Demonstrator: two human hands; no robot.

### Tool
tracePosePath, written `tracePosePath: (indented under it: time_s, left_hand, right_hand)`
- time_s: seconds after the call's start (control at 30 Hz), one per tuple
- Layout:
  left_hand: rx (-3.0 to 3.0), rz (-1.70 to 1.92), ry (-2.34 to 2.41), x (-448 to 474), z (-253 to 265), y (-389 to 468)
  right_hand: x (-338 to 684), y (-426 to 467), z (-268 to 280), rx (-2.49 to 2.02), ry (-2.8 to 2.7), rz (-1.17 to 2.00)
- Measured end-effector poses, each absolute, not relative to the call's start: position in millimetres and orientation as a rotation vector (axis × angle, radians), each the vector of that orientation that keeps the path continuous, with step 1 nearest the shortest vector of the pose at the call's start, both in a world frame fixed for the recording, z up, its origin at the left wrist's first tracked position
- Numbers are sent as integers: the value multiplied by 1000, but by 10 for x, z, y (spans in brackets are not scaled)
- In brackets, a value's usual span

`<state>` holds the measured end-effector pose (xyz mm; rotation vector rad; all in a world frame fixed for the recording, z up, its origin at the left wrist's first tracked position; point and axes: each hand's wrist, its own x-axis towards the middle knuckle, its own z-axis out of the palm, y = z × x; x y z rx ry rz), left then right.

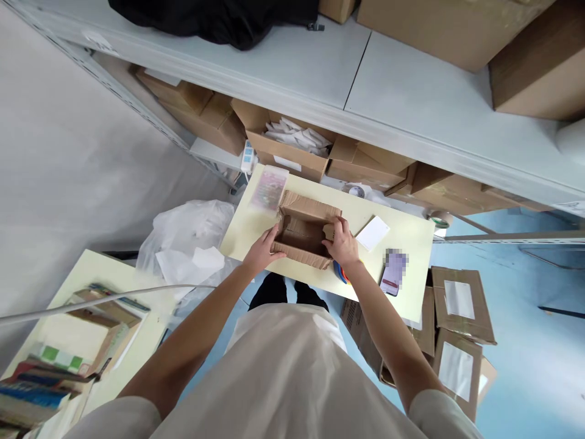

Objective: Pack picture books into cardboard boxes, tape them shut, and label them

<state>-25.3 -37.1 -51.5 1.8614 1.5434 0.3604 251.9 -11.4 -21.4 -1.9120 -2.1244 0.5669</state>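
Note:
A small brown cardboard box lies on the pale yellow table in front of me, its top open and its inside bare. My left hand grips the box's left end, with the thumb along the near side and the fingers at the end wall. At the right end, my right hand is closed on the end flap, fingers bent over it. Partly hidden under my right wrist is a blue and orange ring-shaped thing.
On the table lie a pinkish printed sheet, a white card or pad and a phone. Open cartons line the shelf behind. Labelled boxes are stacked at the right; white plastic wrapping is heaped at the left.

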Motion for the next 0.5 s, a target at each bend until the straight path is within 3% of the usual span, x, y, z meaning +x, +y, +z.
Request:
tracePosePath:
  time_s: [0.2,0.3,0.4,0.5]
  left_hand:
    - [1885,346,1519,-292,-496,-308]
    - [1900,328,1498,-317,-489,-261]
    - [1924,320,1457,-336,-468,-195]
    - [1934,326,1406,-355,-432,-132]
  right_hand:
    - [2539,-227,-226,-1941,-1890,540]
    - [2585,-278,-285,-2041,-1713,343]
    - [2575,-285,-324,-2128,-1775,122]
    - [2549,-378,-297,-2138,-1914,154]
